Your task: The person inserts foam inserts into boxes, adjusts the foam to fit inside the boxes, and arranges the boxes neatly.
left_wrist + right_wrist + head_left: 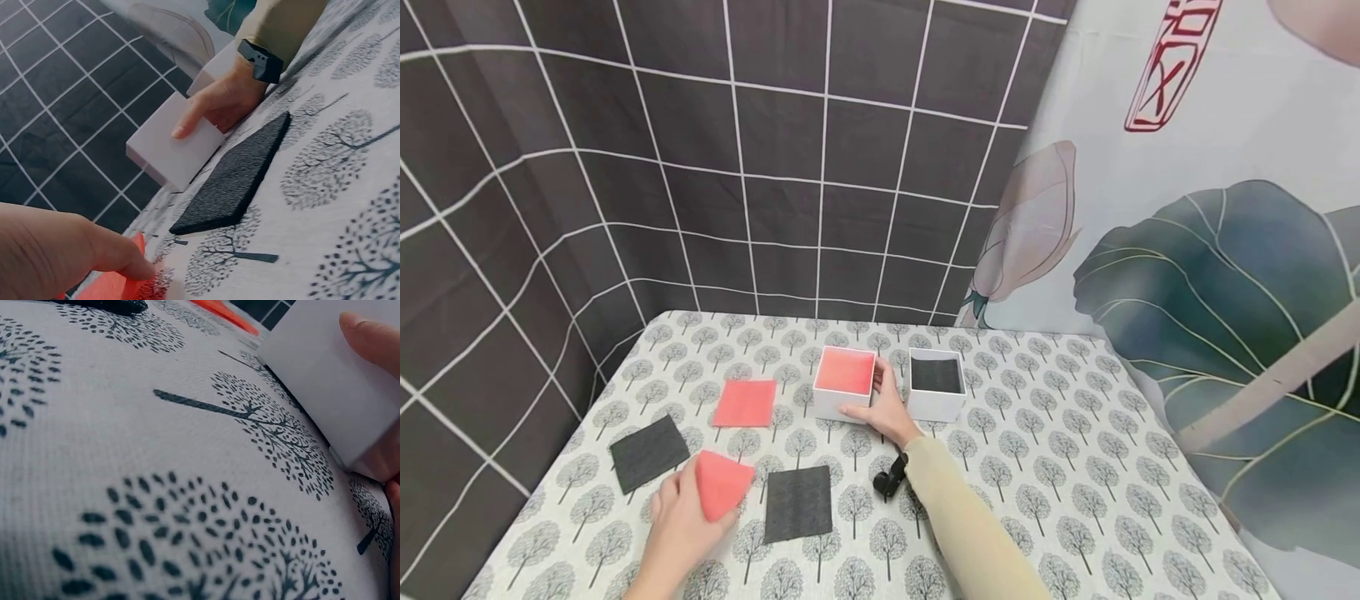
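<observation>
My left hand [680,521] pinches a red cloth square [721,483], which is bent and tilted up off the tablecloth. In the left wrist view my left hand [75,253] shows at the lower left, with a corner of the red cloth below its fingertip. My right hand [886,406] grips a white box [831,405] at its front right corner, thumb on the front wall, fingers along the right side. Red cloth [846,369] lies inside that box. The right wrist view shows the thumb on the box wall [337,369]; most of the hand is outside that frame.
A second white box [937,408] with black cloth [936,376] inside stands just right. Another red square [745,403] lies flat left of the boxes. One black square [649,453] lies at the left, another black square [798,503] at the front middle. Tree-patterned cloth [1037,517] covers the table.
</observation>
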### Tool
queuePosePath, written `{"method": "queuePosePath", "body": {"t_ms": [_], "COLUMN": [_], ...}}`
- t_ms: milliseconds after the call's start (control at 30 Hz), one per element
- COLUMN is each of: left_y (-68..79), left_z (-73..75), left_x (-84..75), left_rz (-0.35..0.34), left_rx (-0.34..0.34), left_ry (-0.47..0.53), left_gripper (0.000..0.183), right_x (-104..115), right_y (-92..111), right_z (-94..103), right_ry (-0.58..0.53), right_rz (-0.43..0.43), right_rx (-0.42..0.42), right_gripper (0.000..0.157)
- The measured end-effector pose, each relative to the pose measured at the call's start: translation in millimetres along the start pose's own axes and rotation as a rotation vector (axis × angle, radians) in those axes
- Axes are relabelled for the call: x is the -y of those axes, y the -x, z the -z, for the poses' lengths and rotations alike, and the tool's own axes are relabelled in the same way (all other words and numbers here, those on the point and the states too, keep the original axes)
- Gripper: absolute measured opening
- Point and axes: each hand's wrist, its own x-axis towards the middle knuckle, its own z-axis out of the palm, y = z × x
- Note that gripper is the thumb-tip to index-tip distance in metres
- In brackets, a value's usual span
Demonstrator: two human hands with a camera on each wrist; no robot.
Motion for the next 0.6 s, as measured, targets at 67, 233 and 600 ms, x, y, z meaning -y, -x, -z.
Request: {"method": "queuePosePath", "body": {"t_ms": [67, 233, 600], "left_y": [-0.5, -2.0, -16.5], "left_z": [1.7, 5.5, 17.8], "left_x": [-0.6, -0.8, -15.0], "left_rz": [-0.019, -0.084, -0.158], "left_rx": [-0.016, -0.030, -0.022], "left_ry": [0.006, 0.013, 0.017], "left_gripper": [0.097, 0.098, 0.088], "right_x": [2, 4, 2], "right_y": [1, 2, 2], "right_z": [-1.2, -3.6, -1.7], "right_ry": [0.005, 0.004, 0.014], "right_rz": [0.001, -0.007, -0.006], "right_rx": [0.007, 0.011, -0.007], "right_gripper": [0.103, 0.104, 0.108]}}
